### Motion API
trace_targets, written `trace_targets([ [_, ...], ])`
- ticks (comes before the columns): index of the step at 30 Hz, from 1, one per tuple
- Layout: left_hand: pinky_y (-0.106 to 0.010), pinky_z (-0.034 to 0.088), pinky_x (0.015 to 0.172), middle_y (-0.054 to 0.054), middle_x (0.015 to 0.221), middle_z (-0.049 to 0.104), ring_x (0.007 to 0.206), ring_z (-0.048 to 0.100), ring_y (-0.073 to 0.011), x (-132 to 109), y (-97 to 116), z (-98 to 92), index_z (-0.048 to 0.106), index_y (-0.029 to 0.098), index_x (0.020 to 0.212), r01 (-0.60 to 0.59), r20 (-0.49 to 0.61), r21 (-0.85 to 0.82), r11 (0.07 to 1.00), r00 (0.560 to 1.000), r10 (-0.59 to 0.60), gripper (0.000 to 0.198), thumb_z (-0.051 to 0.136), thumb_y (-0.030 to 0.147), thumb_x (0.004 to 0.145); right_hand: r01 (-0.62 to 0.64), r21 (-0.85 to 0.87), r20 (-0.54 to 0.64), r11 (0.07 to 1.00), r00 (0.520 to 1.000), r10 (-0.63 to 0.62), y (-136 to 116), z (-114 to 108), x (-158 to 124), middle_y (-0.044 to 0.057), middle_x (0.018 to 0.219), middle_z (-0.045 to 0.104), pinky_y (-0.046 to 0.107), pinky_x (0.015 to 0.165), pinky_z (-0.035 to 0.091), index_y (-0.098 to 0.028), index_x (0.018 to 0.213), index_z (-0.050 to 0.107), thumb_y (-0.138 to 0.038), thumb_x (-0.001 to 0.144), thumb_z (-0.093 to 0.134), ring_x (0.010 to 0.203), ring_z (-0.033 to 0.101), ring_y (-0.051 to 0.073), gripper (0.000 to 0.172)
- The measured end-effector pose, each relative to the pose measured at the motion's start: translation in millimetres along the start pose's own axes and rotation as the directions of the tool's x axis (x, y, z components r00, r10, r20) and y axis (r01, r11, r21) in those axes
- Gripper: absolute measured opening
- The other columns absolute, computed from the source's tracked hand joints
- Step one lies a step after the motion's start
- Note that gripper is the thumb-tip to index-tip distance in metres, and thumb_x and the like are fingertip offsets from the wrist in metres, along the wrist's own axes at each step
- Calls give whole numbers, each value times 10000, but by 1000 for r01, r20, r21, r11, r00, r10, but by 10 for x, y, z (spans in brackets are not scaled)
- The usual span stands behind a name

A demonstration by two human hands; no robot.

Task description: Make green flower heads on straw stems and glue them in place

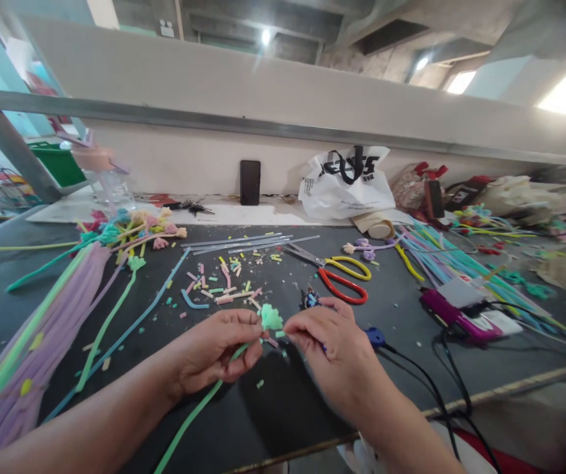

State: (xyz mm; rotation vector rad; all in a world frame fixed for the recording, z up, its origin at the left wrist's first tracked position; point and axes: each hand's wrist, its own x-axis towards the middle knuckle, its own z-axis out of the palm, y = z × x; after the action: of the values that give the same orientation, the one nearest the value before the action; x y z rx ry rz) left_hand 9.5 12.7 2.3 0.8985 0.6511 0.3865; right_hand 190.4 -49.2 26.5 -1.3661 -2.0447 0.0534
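My left hand (218,349) is closed on a long green pipe cleaner (191,415) whose upper end is twisted into a small mint-green flower (271,318). The stem runs down past my wrist toward the table's front edge. My right hand (327,345) is closed in a pinch beside the flower, its fingertips touching the bloom's right side; something blue shows under its fingers but I cannot make it out. Both hands hover just above the dark table (283,408).
Cut coloured bits (224,283) litter the middle. Red and yellow scissors (342,273) lie behind my right hand. Bundles of pipe cleaners lie at left (41,329) and right (451,263). A purple glue gun (455,316) with black cables, a phone (250,182) and a white bag (347,184) stand farther back.
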Motion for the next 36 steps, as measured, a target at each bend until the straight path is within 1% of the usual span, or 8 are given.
trace_targets([
  [5, -129, 174, 294, 26, 509, 540, 297, 333, -21, -18, -17, 53, 545, 156, 764, 4, 25, 81, 997, 1000, -6, 127, 544, 275, 810, 52, -100, -62, 994, 996, -58, -42, 30, -35, -23, 736, 654, 375, 906, 220, -218, 757, 607, -87, 834, 508, 701, 591, 134, 182],
  [10, -139, 130, 297, 31, 488, 534, 294, 305, -18, -24, -24, 78, 518, 160, 733, 9, 13, 102, 995, 1000, -11, 139, 536, 276, 808, 25, -142, -41, 989, 999, -31, -36, 96, -74, -17, 780, 639, 381, 921, 212, -227, 760, 611, -78, 820, 489, 727, 582, 142, 201],
  [16, -166, 86, 299, 37, 485, 536, 285, 289, -16, -7, -45, 65, 515, 163, 723, 10, 25, 132, 991, 1000, -13, 162, 560, 305, 788, 39, -168, -19, 985, 999, -43, -4, 133, -104, -18, 786, 628, 381, 944, 185, -236, 786, 619, -69, 805, 490, 734, 570, 140, 211],
  [20, -172, 86, 306, 41, 470, 524, 287, 286, -18, 0, -50, 62, 506, 165, 723, 23, -5, 189, 982, 1000, -22, 187, 559, 332, 788, 48, -180, -10, 983, 999, -51, -20, 140, -103, -22, 787, 626, 390, 954, 167, -242, 796, 614, -85, 811, 507, 728, 567, 140, 191],
  [24, -172, 101, 315, 47, 447, 503, 290, 273, -22, 1, -54, 64, 489, 171, 697, 18, -11, 223, 975, 1000, -16, 206, 547, 345, 792, 45, -173, 6, 984, 999, -45, -38, 154, -107, -17, 790, 622, 390, 951, 182, -235, 778, 601, -65, 797, 492, 741, 566, 146, 203],
  [29, -169, 116, 324, 53, 434, 497, 297, 262, -24, 5, -56, 70, 501, 172, 691, 26, -25, 253, 967, 999, -20, 191, 573, 336, 759, 52, -194, 15, 980, 999, -50, -31, 177, -123, -21, 791, 629, 385, 944, 179, -236, 795, 598, -62, 792, 489, 742, 570, 145, 206],
  [33, -171, 130, 331, 55, 429, 494, 307, 269, -30, 6, -41, 78, 517, 172, 712, 33, -36, 286, 958, 999, -24, 159, 559, 322, 745, 50, -179, 16, 983, 999, -48, -42, 175, -117, -31, 786, 637, 373, 951, 167, -240, 809, 592, -70, 813, 488, 742, 574, 136, 199],
  [36, -171, 145, 336, 60, 420, 483, 315, 274, -38, 3, -37, 75, 524, 175, 728, 23, -40, 342, 939, 999, -10, 98, 514, 270, 746, 31, -161, 33, 987, 999, -26, -60, 171, -112, -28, 782, 641, 378, 950, 177, -238, 818, 590, -62, 818, 489, 746, 573, 142, 202],
])
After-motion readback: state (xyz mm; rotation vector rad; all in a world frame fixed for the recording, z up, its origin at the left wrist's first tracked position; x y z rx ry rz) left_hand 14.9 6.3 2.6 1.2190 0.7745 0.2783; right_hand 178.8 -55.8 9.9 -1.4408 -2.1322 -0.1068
